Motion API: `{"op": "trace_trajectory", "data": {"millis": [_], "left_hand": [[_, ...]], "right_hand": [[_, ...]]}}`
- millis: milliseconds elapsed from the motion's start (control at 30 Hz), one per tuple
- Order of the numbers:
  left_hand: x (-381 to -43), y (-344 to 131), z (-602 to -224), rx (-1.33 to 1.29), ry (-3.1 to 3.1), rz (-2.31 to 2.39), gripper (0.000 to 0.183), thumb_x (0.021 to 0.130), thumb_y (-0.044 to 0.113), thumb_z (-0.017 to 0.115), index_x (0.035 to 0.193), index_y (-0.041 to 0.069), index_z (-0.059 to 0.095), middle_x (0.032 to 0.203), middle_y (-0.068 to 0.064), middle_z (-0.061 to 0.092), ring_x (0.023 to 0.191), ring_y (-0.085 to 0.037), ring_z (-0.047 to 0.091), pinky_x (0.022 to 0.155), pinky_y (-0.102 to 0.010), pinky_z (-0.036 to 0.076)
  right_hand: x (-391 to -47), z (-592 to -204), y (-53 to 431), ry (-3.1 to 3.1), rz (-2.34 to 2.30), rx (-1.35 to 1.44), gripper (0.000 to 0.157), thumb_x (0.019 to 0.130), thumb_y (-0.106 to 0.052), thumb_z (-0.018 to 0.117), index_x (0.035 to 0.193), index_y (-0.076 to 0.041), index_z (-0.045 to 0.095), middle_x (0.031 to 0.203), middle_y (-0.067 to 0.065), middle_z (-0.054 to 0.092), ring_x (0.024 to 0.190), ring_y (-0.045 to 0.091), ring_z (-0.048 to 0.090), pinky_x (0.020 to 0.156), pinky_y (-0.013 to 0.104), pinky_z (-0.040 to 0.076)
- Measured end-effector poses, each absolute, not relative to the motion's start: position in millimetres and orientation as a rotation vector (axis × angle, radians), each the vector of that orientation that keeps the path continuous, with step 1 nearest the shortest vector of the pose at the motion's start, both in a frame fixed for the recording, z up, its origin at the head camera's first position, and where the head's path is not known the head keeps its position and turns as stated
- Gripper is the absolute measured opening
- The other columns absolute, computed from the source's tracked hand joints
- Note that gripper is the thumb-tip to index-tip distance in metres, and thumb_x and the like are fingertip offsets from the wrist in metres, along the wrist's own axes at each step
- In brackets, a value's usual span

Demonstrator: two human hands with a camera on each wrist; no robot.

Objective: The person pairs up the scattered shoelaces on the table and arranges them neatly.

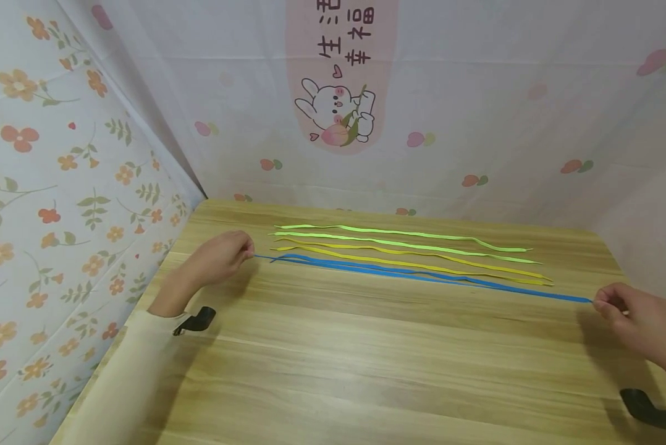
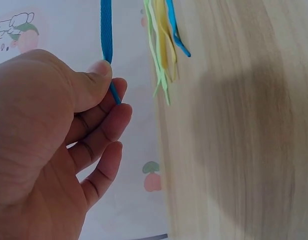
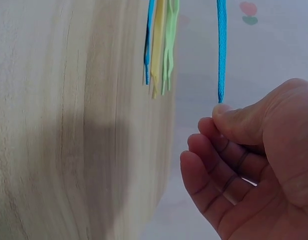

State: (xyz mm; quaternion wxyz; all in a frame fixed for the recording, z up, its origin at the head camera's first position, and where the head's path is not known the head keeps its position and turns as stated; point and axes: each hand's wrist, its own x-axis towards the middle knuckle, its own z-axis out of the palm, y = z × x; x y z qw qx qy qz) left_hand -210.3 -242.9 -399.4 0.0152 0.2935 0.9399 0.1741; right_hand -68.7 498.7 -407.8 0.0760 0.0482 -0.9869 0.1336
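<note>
A blue shoelace [image 1: 566,298] is stretched nearly straight between both hands above the table. My left hand [image 1: 222,254] pinches one tip of it between thumb and forefinger, the other fingers loosely bent in the left wrist view. At the opposite end my right hand [image 1: 641,318] pinches the other tip the same way; that tip is hidden under the thumb in the right wrist view. A second blue shoelace [image 3: 149,40] lies on the tabletop, overlapped by the held one in the head view. Beyond it are two yellow shoelaces [image 1: 391,251] and two light green shoelaces [image 1: 400,232], roughly parallel.
The wood-grain table [image 1: 322,358] has a rounded far right corner. Behind it hangs a white cloth [image 1: 477,111] with a printed rabbit and fruit. A flowered curtain [image 1: 49,185] runs along the left side. A dark wrist mount [image 1: 202,318] juts out beside the left wrist.
</note>
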Motion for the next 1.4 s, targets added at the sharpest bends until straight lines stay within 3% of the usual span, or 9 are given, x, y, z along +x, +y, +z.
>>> {"op": "trace_trajectory", "data": {"millis": [233,467,700,933,1400], "left_hand": [[-217,-238,-407,0.891,2.940,0.479,0.011,0.107,0.002,0.066,0.097,0.003,0.066,0.092,-0.006,0.065,0.086,-0.026,0.061,0.083,-0.048,0.054],[-224,-233,-413,0.849,2.951,0.373,0.010,0.107,0.003,0.064,0.098,0.003,0.068,0.096,-0.008,0.068,0.092,-0.029,0.065,0.086,-0.050,0.057],[-229,-227,-423,0.739,2.930,0.317,0.010,0.103,0.008,0.063,0.101,0.004,0.071,0.100,-0.008,0.069,0.096,-0.031,0.068,0.089,-0.053,0.057],[-226,-222,-427,0.766,2.925,0.257,0.009,0.106,0.008,0.063,0.103,0.004,0.070,0.103,-0.009,0.068,0.101,-0.035,0.068,0.089,-0.054,0.058],[-227,-219,-433,0.777,2.882,0.201,0.010,0.108,0.008,0.063,0.102,0.006,0.071,0.103,-0.008,0.069,0.107,-0.035,0.069,0.092,-0.052,0.058]], "right_hand": [[-74,-416,500,-2.944,0.315,0.206,0.010,0.102,-0.001,0.068,0.093,-0.002,0.063,0.080,0.001,0.064,0.072,-0.012,0.041,0.061,0.034,0.042],[-82,-428,502,-2.919,0.279,0.257,0.012,0.096,0.005,0.068,0.089,-0.004,0.063,0.076,-0.004,0.056,0.066,0.001,0.041,0.061,0.037,0.040],[-89,-430,500,-2.972,0.282,0.261,0.009,0.096,0.007,0.064,0.089,0.002,0.062,0.075,0.000,0.055,0.066,0.013,0.045,0.062,0.041,0.044],[-95,-435,501,-2.977,0.246,0.304,0.008,0.092,0.007,0.063,0.087,0.001,0.062,0.075,0.001,0.057,0.067,0.017,0.049,0.063,0.047,0.048],[-98,-438,496,-3.104,0.324,0.241,0.010,0.099,0.003,0.066,0.090,0.000,0.063,0.077,0.001,0.060,0.068,0.019,0.049,0.062,0.041,0.044]]}}
